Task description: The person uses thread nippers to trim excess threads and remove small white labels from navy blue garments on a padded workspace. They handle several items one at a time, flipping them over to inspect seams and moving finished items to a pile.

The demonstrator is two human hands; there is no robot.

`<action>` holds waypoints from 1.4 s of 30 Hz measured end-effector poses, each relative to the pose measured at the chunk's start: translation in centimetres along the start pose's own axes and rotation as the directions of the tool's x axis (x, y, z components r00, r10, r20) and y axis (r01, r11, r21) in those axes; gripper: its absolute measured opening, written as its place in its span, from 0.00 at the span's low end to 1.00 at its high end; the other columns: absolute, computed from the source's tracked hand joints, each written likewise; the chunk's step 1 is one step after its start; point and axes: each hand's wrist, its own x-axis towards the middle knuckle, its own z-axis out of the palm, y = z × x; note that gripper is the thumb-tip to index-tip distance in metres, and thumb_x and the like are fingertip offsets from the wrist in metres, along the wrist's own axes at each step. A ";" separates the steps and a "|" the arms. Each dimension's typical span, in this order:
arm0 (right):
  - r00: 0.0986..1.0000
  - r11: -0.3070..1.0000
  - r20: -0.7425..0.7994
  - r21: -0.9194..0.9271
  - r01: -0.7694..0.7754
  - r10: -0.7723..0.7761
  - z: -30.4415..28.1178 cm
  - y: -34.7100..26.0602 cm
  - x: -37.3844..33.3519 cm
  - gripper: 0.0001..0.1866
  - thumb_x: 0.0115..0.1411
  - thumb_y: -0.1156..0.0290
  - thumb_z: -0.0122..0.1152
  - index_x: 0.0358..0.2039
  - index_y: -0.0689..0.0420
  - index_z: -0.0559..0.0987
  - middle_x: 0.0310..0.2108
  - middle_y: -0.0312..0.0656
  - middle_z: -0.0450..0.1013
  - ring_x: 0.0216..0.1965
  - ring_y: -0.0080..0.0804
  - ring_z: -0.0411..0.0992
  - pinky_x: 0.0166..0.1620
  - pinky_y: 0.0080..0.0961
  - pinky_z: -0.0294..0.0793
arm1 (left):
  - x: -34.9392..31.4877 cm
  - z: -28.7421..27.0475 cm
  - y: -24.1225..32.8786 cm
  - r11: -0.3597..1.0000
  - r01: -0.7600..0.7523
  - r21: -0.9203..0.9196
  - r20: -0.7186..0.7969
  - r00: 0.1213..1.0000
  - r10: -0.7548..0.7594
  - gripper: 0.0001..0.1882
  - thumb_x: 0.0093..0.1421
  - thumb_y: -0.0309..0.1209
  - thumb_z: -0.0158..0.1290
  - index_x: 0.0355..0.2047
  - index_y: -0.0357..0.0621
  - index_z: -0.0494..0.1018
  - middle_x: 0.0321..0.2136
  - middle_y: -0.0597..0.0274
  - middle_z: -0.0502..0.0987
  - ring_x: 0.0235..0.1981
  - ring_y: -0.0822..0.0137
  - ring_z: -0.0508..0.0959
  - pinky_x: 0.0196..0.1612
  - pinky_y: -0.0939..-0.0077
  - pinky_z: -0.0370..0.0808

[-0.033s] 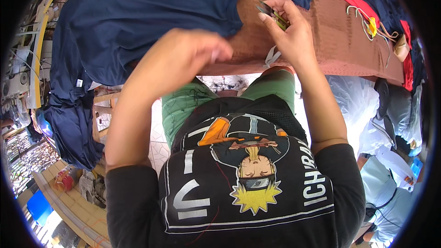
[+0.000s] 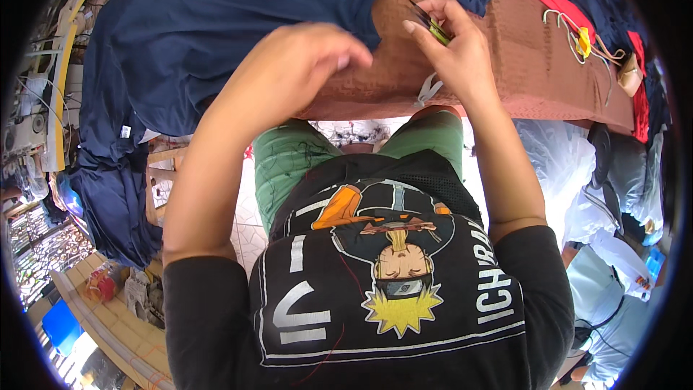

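Navy-blue fabric (image 2: 238, 11) is lying in broad, loose folds over a brown patterned tablecloth (image 2: 534, 65), and its visible surface is showing no cut that can be made out. The bare right hand (image 2: 462, 43) is holding a small pair of snips with slim dark blades and a yellow-green handle (image 2: 438, 32), the grip narrow, with the thumb on one side and the fingers curling round the other. The snips are sitting over the brown tablecloth, just beside the fabric's corner and apart from it. As for progress, the tool is already in hand while its blades are meeting nothing visible; how much is done or left cannot be judged. The dark tips are pointing toward the upper left, away from the black printed T-shirt (image 2: 390, 260), and the long axis is running diagonally back toward the palm. The bare left hand (image 2: 314, 58) is showing in front of the fabric, fingers half curled but blurred, so whether it is pinching anything thin cannot be told. A narrow white ribbon (image 2: 429, 91) is lying near the right wrist.
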 end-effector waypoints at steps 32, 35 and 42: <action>0.860 0.786 0.509 0.514 -0.343 0.042 4.8 -0.6 4.2 0.06 0.60 0.70 0.62 0.31 0.60 0.78 0.25 0.32 0.76 0.27 0.15 0.69 0.31 0.17 0.69 | 2.7 1.5 -6.1 0.858 0.114 -0.502 -0.358 0.875 -0.325 0.10 0.64 0.26 0.51 0.44 0.38 0.73 0.34 0.67 0.78 0.33 0.80 0.73 0.39 0.84 0.70; 0.929 0.748 0.368 0.612 -0.258 0.019 3.9 -1.7 4.8 0.05 0.62 0.72 0.59 0.30 0.59 0.78 0.23 0.32 0.74 0.30 0.16 0.71 0.36 0.17 0.70 | 3.0 -2.3 -4.2 0.899 0.256 -0.356 -0.092 0.948 -0.306 0.06 0.63 0.29 0.53 0.37 0.39 0.73 0.33 0.69 0.76 0.35 0.81 0.71 0.41 0.84 0.68; 0.993 0.656 0.119 0.750 -0.086 -0.007 3.0 -2.8 3.4 0.06 0.64 0.71 0.56 0.33 0.60 0.73 0.28 0.33 0.73 0.34 0.21 0.75 0.41 0.19 0.71 | 3.8 -3.7 -3.3 0.907 -0.114 0.405 -0.479 0.818 0.317 0.14 0.43 0.22 0.63 0.24 0.42 0.67 0.25 0.62 0.74 0.30 0.58 0.76 0.41 0.65 0.71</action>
